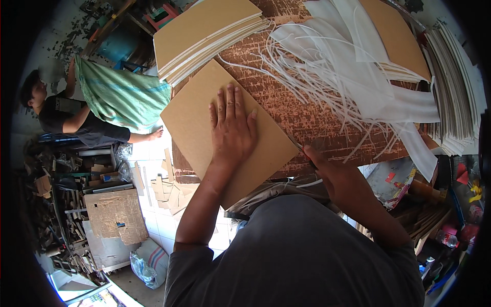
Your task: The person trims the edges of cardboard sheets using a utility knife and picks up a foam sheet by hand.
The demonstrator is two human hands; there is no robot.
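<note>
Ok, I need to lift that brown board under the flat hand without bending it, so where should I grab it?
Probably the near corner of the brown board, which overhangs the table edge toward the person. Come from below and the near side, fingers under, thumb on top. The left hand lies flat on its middle; the right hand is at its right edge, and the rest lies flush on the table.

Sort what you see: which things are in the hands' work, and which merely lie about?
In the work: left hand flat on brown board; right hand at its edge, gripping something unclear.

Lying about: board stack, white strips, green sack, floor offcuts.
</note>
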